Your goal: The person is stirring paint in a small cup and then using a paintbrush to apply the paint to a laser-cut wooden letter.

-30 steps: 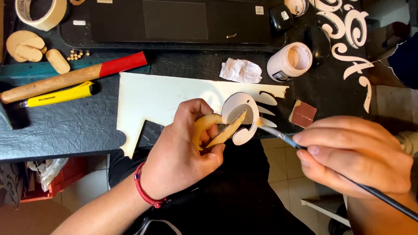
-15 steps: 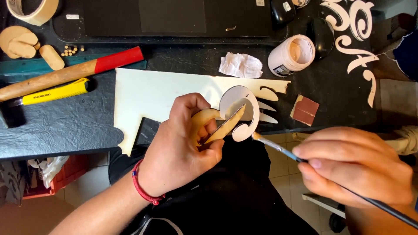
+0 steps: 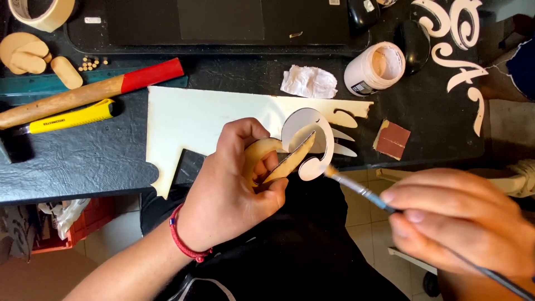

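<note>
Left hand (image 3: pixel 228 195): grip clamped on a curled wooden cutout (image 3: pixel 306 146), thumb and fingers pinching its bare tan end; a red cord bracelet (image 3: pixel 184 245) sits on the wrist.
Cutout: held in the air just past the near edge of the surface (image 3: pixel 83 161), its white-painted curl sticking out beyond the left grip.
Right hand (image 3: pixel 457 223): grip closed together around a thin paintbrush (image 3: pixel 362 192), held like a pen.
Brush tip: touching the lower curl of the cutout, just right of the left grip.
Beyond the left grip: a pale flat board (image 3: pixel 206 120) with cut-out shapes lies on the surface.
Further beyond: a crumpled white paper (image 3: pixel 309 82) and an open pot of light paint (image 3: pixel 374 68).
Right of the cutout: a small brown sanding square (image 3: pixel 392 139) near the edge.
Far left of the grip: a yellow utility knife (image 3: pixel 69 118) and a hammer with a red-banded wooden handle (image 3: pixel 89 92), well apart from both hands.
</note>
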